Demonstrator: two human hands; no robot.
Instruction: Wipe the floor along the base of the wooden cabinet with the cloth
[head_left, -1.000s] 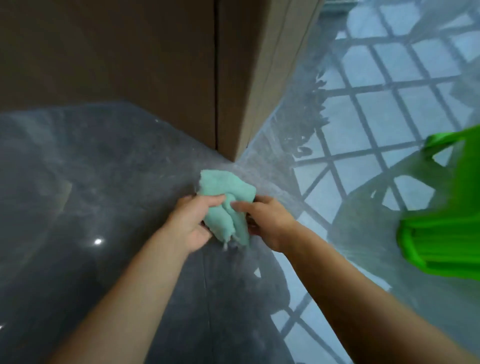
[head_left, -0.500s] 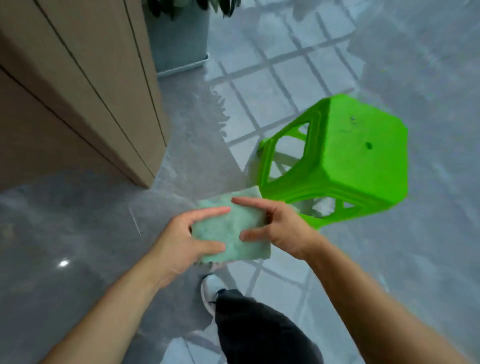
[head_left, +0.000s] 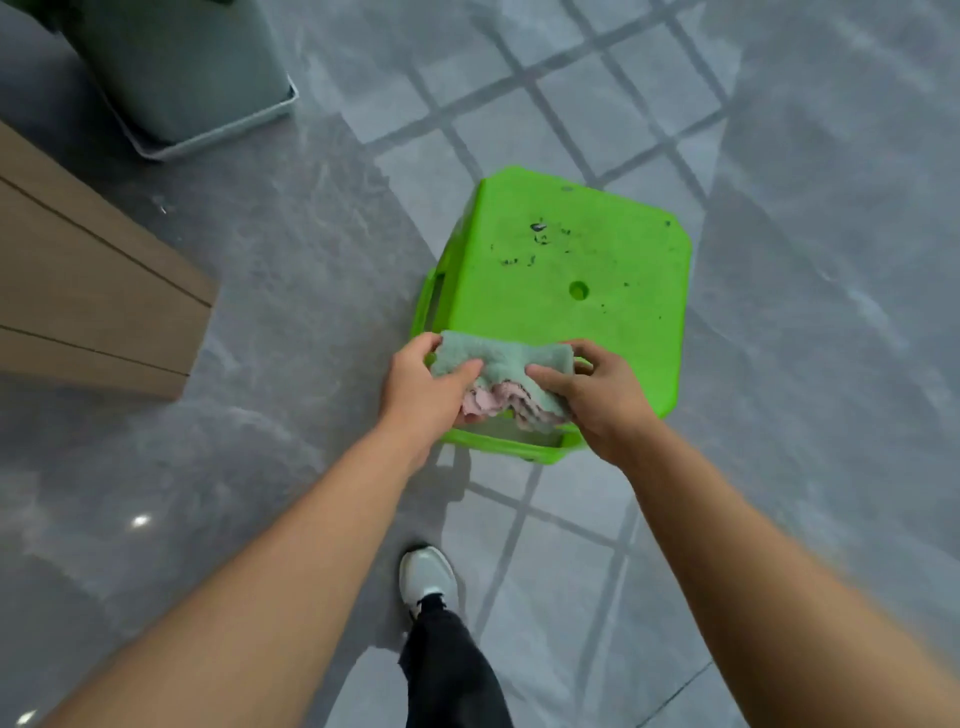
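Note:
A mint-green cloth (head_left: 501, 364) with a pink underside is held folded between both hands, above the near edge of a green stool. My left hand (head_left: 422, 395) pinches its left end and my right hand (head_left: 597, 400) pinches its right end. The wooden cabinet (head_left: 88, 291) stands at the left edge of the view, its corner about an arm's width left of the cloth. The glossy grey floor (head_left: 291, 291) runs along the cabinet's base.
A bright green plastic stool (head_left: 566, 270) stands right under and beyond my hands. A grey planter (head_left: 197, 88) sits at the top left behind the cabinet. My shoe (head_left: 428, 577) and a dark trouser leg are below the hands.
The view has swung right and away from the cabinet's corner. The stool now lies directly under the hands. The cloth has been folded over, showing its pink side.

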